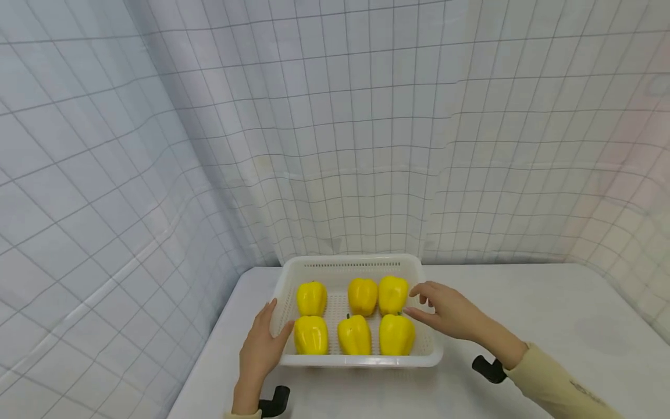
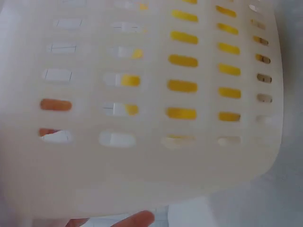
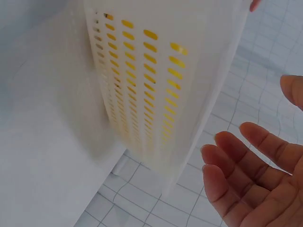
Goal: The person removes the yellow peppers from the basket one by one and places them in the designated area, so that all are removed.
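Note:
A white plastic basket (image 1: 361, 361) with slotted walls sits on the table, holding several yellow bell peppers in two rows. My left hand (image 1: 260, 343) lies at the basket's left rim, its thumb spread toward the front left bell pepper (image 1: 311, 336). Fingertips (image 2: 137, 219) show past the rim in the left wrist view. Over the right rim hovers my right hand (image 1: 445, 309), loosely bent and holding nothing, close to the back right bell pepper (image 1: 393, 295). Its spread fingers (image 3: 227, 156) are apart from the basket wall (image 3: 142, 85) in the right wrist view.
The white table (image 1: 528, 314) extends to the right of the basket. A white sheet with a dark grid (image 1: 335, 134) hangs behind and along the left side. Black wrist mounts (image 1: 489, 369) sit below both hands.

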Demonstrator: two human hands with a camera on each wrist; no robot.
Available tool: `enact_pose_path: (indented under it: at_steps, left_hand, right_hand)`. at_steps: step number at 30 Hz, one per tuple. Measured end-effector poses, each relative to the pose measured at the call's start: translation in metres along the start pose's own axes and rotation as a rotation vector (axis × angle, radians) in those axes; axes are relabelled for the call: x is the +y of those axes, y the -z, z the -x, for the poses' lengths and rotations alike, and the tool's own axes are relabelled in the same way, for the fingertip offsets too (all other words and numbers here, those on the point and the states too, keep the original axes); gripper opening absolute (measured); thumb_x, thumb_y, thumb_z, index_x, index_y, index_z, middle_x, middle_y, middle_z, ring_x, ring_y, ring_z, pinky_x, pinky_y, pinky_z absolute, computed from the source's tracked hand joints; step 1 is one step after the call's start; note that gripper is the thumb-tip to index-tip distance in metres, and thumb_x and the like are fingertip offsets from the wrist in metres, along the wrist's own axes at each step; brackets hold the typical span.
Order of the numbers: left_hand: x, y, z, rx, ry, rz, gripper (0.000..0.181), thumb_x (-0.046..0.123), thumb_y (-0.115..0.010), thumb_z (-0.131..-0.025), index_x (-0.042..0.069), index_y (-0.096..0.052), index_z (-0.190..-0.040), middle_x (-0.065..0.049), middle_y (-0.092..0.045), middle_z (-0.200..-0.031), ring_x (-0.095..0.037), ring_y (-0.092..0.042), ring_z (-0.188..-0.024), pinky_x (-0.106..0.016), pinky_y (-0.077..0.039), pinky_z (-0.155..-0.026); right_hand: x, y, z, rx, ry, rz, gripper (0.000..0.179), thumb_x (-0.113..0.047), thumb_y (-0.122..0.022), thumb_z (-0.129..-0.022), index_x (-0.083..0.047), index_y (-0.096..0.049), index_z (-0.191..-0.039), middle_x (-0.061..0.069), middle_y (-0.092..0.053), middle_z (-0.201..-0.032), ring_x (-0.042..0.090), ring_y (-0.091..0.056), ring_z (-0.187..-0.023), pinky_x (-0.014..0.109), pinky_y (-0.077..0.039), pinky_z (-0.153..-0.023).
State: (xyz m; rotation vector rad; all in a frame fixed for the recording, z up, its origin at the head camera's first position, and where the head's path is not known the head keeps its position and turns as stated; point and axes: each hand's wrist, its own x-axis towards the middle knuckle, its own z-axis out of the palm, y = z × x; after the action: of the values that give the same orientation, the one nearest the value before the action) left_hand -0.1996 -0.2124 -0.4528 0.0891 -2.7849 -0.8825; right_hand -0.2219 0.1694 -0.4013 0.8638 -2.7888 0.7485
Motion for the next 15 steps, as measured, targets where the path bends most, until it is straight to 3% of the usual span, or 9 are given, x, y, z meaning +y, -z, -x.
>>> enact_pose_path:
  at_steps: [5, 8, 15]
  left_hand:
    - [-0.005, 0.002, 0.001, 0.003, 0.075, 0.094, 0.061, 0.034, -0.054, -0.096, 0.014, -0.032, -0.149, -0.027, -0.045, -0.137, -0.046, -0.056, -0.103, -0.054, -0.047, -0.066]
    - [-0.004, 0.004, 0.001, 0.001, 0.105, 0.115, 0.06, 0.034, -0.053, -0.096, 0.016, -0.032, -0.149, -0.029, -0.049, -0.131, -0.04, -0.061, -0.09, -0.044, -0.046, -0.057]
    - [-0.003, 0.005, 0.004, -0.002, 0.143, 0.136, 0.057, 0.034, -0.05, -0.097, 0.016, -0.032, -0.149, -0.032, -0.05, -0.128, -0.034, -0.061, -0.078, -0.04, -0.044, -0.053]
  right_hand:
    - [-0.007, 0.0, -0.014, -0.086, 0.02, -0.083, 0.043, -0.046, -0.058, -0.091, -0.006, -0.061, -0.107, -0.005, -0.055, -0.081, 0.01, -0.049, -0.066, 0.026, -0.045, -0.058]
    - [-0.009, -0.001, -0.022, -0.141, 0.018, -0.126, 0.045, -0.046, -0.059, -0.091, -0.004, -0.062, -0.106, -0.005, -0.056, -0.078, 0.011, -0.051, -0.065, 0.027, -0.045, -0.057]
    - [-0.016, -0.002, -0.033, -0.285, -0.061, -0.193, 0.041, -0.043, -0.06, -0.091, -0.005, -0.062, -0.106, 0.0, -0.06, -0.081, 0.015, -0.054, -0.069, 0.031, -0.047, -0.06]
